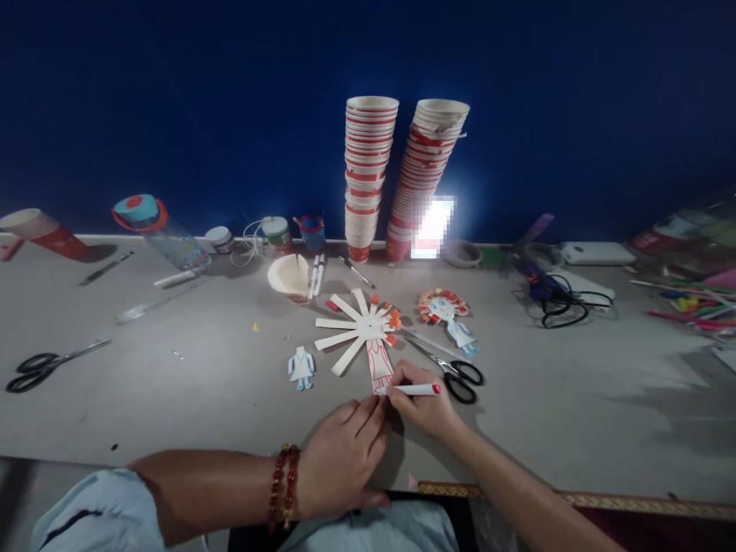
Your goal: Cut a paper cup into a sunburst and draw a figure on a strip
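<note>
My right hand (428, 414) grips a white marker with a red end (417, 389), its tip at the lower end of a strip of a cut-open paper cup (369, 328). On that strip (379, 364) is a red outline of a dress and legs. My left hand (345, 448) lies flat, fingertips by the strip's bottom edge. The cup's other strips fan out, with orange-red pieces on the right side. A small headless paper figure in blue (300, 369) lies to the left. At upper right is a paper doll with a red-fringed face (441, 308).
Black-handled scissors (460, 379) lie right of the cup, another pair (43, 372) far left. Two tall stacks of paper cups (368, 176) stand at the back wall. A cut cup (287, 274), markers (316, 276), a bottle (166, 230) and dark cords (555, 295) surround the workspace.
</note>
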Demonstrator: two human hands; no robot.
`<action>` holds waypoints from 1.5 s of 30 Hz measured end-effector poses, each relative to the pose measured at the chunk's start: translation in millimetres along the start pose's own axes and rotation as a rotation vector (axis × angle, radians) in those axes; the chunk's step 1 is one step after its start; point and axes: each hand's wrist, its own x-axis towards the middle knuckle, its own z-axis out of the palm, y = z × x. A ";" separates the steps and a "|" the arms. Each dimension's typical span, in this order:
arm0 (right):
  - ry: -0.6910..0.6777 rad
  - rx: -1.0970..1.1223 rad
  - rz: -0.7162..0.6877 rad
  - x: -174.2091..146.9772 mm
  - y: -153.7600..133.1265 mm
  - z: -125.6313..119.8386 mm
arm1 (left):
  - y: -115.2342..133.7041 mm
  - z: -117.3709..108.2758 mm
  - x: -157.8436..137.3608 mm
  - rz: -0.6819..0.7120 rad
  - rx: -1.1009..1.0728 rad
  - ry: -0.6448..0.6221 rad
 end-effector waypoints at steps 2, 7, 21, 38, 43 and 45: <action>0.008 -0.001 0.003 0.2 -0.1 0.0 | 0.0 0.3 0.1 0.004 0.005 0.005; 0.005 -0.014 0.002 0.8 -0.5 -0.3 | 0.0 0.3 -0.1 0.004 0.017 0.008; 0.052 0.018 -0.034 0.6 1.7 -0.1 | 0.4 1.8 0.3 0.002 0.029 0.009; 0.042 0.010 -0.014 0.4 0.8 -0.2 | 0.2 2.9 -0.2 0.004 0.009 -0.011; 0.067 0.044 -0.036 0.3 1.1 0.1 | -0.2 1.9 0.0 0.000 0.023 -0.005; 0.115 0.069 -0.044 -0.5 2.6 0.2 | 0.0 1.2 -0.2 0.004 0.029 -0.004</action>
